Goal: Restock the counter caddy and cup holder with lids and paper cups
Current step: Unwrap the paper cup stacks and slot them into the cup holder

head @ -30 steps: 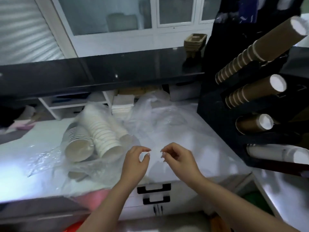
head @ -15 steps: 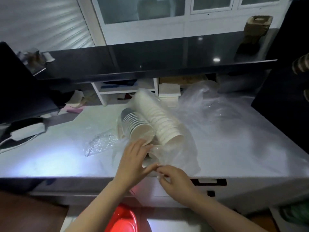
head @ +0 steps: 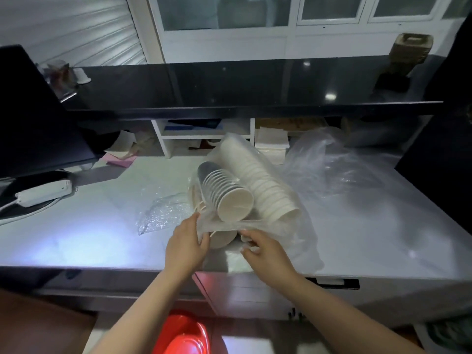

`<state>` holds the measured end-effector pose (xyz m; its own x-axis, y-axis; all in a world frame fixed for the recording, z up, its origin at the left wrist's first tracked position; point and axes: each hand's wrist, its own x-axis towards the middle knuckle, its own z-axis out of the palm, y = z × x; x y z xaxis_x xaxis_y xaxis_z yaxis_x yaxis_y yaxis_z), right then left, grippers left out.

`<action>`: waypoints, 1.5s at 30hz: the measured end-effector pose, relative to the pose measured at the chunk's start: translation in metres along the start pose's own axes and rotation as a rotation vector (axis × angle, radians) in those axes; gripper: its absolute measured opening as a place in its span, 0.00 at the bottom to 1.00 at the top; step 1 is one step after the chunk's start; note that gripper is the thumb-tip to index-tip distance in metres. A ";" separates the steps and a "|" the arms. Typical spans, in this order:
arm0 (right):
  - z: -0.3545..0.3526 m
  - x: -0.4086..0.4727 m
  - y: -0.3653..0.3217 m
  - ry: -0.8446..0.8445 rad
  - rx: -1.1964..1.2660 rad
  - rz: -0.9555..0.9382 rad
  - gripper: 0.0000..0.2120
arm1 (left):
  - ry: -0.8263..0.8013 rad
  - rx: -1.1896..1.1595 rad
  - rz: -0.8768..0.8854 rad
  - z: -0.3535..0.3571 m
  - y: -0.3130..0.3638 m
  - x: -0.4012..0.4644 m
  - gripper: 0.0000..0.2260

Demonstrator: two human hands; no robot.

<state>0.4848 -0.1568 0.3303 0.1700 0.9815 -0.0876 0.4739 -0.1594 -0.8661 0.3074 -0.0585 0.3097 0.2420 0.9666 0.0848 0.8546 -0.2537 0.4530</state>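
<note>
- The head view is showing the paper cups (head: 245,192) lying on their sides in stacks, inside a thin plastic bag (head: 288,226) near the front of the worktop (head: 89,226).
- The left hand (head: 185,245) is pinching the bag's open edge, fingers curled on the film.
- The right hand (head: 260,247) is pinching the same edge from the other side, pulling the mouth wide.
- The cups are looking very light and easy to squash, so I think a soft hold around the middle of a whole stack is working best, not a squeeze at the rim.
- The bag is looking thin, slippery and clingy; it is probably getting in the way when a stack is sliding out.
- More crumpled clear plastic (head: 329,164) is lying just behind and to the right of the cups.
- A small bubbly plastic scrap (head: 163,213) is sitting just left of the bag.
- A white power strip (head: 43,192) is resting far left, well apart.
- A red bin (head: 182,333) is standing on the floor below.
</note>
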 end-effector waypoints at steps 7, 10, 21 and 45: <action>0.032 0.023 -0.014 0.070 -0.096 0.014 0.20 | -0.031 -0.233 0.022 -0.004 -0.004 0.013 0.18; 0.032 0.032 -0.017 0.103 -0.115 0.027 0.19 | -0.057 -0.363 0.040 -0.008 0.004 0.016 0.11; 0.016 0.052 -0.021 0.196 -0.617 0.069 0.16 | -0.055 -0.237 0.178 -0.012 0.040 0.026 0.10; 0.005 0.055 -0.009 -0.047 -0.215 0.365 0.18 | -0.014 -0.232 0.103 0.009 0.026 0.002 0.09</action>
<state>0.4856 -0.1010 0.3312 0.3227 0.8594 -0.3966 0.5599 -0.5112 -0.6521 0.3343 -0.0638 0.3143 0.3299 0.9350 0.1298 0.6973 -0.3341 0.6341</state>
